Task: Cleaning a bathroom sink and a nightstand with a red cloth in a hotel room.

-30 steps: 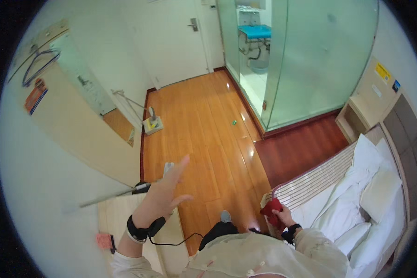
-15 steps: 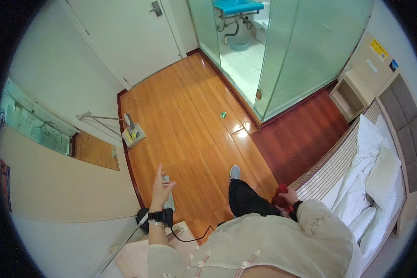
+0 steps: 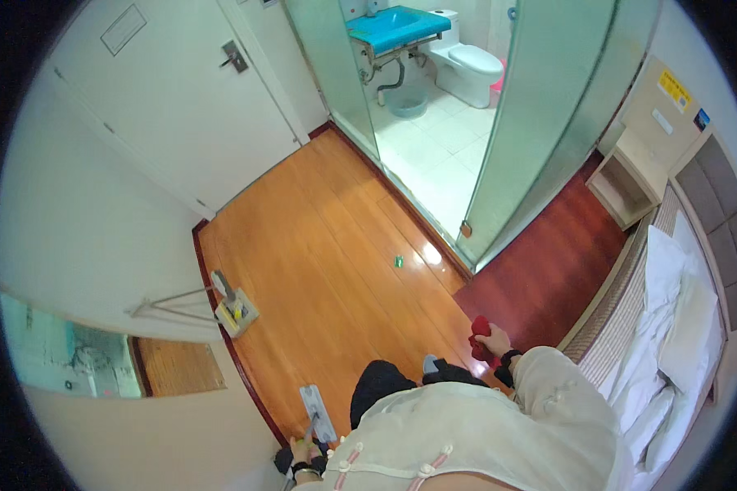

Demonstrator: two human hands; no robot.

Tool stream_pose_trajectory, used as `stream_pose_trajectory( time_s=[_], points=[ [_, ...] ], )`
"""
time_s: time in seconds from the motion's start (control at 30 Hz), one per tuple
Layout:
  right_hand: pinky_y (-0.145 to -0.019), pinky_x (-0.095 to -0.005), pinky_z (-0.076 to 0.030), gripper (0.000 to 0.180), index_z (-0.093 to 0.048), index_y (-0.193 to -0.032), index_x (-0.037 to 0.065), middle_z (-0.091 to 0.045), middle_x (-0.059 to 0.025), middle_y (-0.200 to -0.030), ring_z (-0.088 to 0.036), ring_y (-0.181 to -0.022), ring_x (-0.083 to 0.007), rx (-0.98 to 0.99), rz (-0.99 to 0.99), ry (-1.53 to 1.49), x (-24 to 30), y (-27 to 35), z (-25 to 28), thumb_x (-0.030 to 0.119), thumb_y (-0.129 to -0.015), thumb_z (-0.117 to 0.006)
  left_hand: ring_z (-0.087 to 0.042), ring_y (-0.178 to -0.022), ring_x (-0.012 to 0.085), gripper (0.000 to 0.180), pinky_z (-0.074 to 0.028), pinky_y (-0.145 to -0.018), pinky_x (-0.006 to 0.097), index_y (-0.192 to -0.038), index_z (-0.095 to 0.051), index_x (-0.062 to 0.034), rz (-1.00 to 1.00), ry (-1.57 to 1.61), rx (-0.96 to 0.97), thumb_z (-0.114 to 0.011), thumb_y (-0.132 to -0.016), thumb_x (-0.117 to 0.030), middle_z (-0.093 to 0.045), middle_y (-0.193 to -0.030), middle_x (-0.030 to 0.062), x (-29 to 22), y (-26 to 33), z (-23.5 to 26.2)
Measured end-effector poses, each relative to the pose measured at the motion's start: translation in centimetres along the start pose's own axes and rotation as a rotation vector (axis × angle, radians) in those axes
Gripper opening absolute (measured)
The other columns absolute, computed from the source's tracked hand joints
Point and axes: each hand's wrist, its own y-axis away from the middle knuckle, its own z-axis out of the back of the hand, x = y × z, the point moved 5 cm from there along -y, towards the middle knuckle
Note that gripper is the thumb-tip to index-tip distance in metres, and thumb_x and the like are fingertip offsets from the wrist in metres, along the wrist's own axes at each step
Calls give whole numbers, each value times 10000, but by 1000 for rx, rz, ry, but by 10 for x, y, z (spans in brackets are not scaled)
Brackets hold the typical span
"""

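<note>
At the lower left, my left hand (image 3: 303,452) is low by the wall, its fingers closed around the thin handle of a flat mop. The grey mop head (image 3: 319,416) lies on the wooden floor just ahead of that hand. A dark band circles the wrist, and part of the handle is hidden by the hand. Farther right, my right hand (image 3: 495,340) grips a crumpled red cloth (image 3: 481,334) over the floor near the bed. A small green scrap (image 3: 399,262) lies ahead on the floorboards.
A pale box with long thin rods (image 3: 236,313) stands against the left wall, near a mirror (image 3: 74,352). Ahead are a white door (image 3: 164,106) and a glass partition (image 3: 549,123) around a bathroom with a toilet (image 3: 467,74). The bed (image 3: 671,352) runs along the right.
My left hand has come back and down from open reaching to the mop handle. My right hand has moved forward with the red cloth. The view has shifted, showing more of the bathroom.
</note>
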Motion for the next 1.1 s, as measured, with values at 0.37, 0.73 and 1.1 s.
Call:
stream_pose_trajectory(
  time_s=[0.37, 0.73, 1.1],
  points=[
    [-814, -362, -450, 548, -520, -1128, 45, -605, -175, -998, -583, -941, -296, -150, -23, -186, 153, -150, -3, 317, -676, -670, -527, -551, 205, 608, -440, -430, 334, -1254, -301, -74, -32, -183, 120, -642, -757, -155, -552, -793, 120, -251, -229, -90],
    [-816, -392, -444, 565, -514, -1124, 61, -595, -191, -1008, -569, -953, -328, -310, -174, -190, 228, -224, 17, 382, -679, -650, -554, -893, 300, 637, -462, -764, 361, -1248, -380, 3, -724, -738, 327, -665, -747, -268, -515, -1060, 206, -603, -310, -415],
    [-795, -370, -455, 511, -545, -1083, 32, -622, -163, -949, -595, -895, -304, -350, -318, -277, 248, -375, 79, 299, -673, -689, -447, -1092, 360, 739, -370, -923, 404, -1276, -350, 19, -986, -1147, 611, -687, -723, -338, -437, -1205, 252, -698, -266, -644]
  ],
)
